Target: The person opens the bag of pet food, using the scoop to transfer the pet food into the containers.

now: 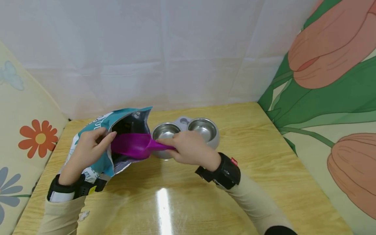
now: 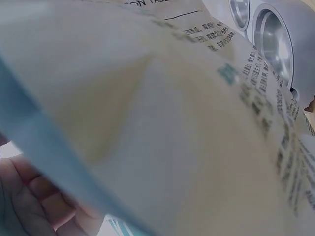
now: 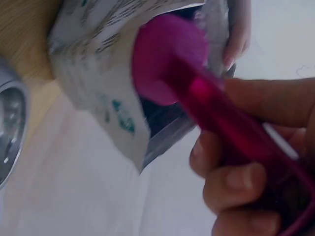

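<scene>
Magenta plastic forms the scoop (image 1: 132, 145), its blade partly inside the mouth of the teal-and-white bag (image 1: 104, 163). We see the right hand (image 1: 189, 148) gripping the handle, fingers curled round it, while the left hand (image 1: 92, 147) pinches the bag's rim. That mouth faces right, towards a grey double bowl (image 1: 215, 141) lined with steel, which we see partly behind the right hand. Bag and bowl rest on a wood-grained table (image 1: 270, 189); behind it we see a white sheet (image 1: 191, 49), and flowered panels (image 1: 320, 62) at either side.
</scene>
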Demonstrator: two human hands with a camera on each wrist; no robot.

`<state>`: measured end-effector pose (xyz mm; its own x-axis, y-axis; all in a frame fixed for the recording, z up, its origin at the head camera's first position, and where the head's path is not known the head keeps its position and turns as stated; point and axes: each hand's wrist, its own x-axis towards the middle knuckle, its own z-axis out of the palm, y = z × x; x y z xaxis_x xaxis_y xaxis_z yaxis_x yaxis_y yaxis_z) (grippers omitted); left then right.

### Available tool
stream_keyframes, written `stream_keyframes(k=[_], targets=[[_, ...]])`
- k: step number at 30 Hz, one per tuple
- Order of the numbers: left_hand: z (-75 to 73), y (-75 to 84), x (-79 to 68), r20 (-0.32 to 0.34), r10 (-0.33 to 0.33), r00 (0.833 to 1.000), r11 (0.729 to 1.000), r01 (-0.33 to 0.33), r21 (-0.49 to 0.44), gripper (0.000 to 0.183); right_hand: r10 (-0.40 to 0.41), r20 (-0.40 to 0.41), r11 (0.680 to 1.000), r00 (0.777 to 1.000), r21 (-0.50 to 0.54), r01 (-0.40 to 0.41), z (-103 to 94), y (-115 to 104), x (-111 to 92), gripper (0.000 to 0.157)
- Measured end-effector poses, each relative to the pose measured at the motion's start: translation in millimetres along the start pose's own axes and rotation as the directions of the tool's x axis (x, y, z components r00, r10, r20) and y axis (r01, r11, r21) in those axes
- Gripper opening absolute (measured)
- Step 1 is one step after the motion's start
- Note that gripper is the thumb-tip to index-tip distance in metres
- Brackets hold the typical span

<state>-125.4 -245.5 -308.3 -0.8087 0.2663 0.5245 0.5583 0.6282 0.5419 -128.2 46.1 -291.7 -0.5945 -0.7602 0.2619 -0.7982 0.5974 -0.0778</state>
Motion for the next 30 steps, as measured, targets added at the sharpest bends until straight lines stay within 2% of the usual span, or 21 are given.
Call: stream_keyframes(k=[4,9,15,18,21,24,27,30], targets=[[0.7,-0.4,1.2,-0.005,0.011,1.000,1.000,-0.011,-0.013,0.031,0.058,0.077,0.998,0.995,0.008,-0.059,-2.5,-13,21,0.032],[0.7,-0.4,2.3,-0.004,0.012,1.000,1.000,-0.012,-0.021,0.031,0.129,0.172,0.991,0.977,-0.050,-0.123,-4.0,-27,41,0.035],[-0.5,-0.2,2.2,0.004,-0.008,1.000,1.000,0.008,-0.010,0.031,0.153,0.277,0.986,0.949,-0.105,-0.128,3.6,-39,62,0.035],[-0.9,-0.4,2.0,0.005,-0.007,1.000,1.000,0.007,-0.010,0.031,0.153,0.277,0.986,0.948,-0.111,-0.127,11.2,-43,68,0.028],[-1.3,-1.0,2.2,0.001,-0.001,1.000,1.000,0.001,-0.014,0.031,0.151,0.245,0.987,0.958,-0.092,-0.132,16.7,-44,72,0.016],[-1.0,-1.1,2.5,0.000,0.000,1.000,1.000,0.000,-0.015,0.031,0.150,0.231,0.988,0.961,-0.069,-0.138,18.7,-44,76,0.012],[-1.2,-0.5,2.8,0.008,-0.008,1.000,1.000,0.008,-0.009,0.031,0.142,0.242,0.989,0.960,-0.070,-0.129,21.0,-44,82,0.011],[-1.0,0.8,3.4,0.016,-0.012,1.000,1.000,0.012,-0.009,0.030,0.150,0.278,0.988,0.949,-0.078,-0.133,25.0,-46,90,0.004]])
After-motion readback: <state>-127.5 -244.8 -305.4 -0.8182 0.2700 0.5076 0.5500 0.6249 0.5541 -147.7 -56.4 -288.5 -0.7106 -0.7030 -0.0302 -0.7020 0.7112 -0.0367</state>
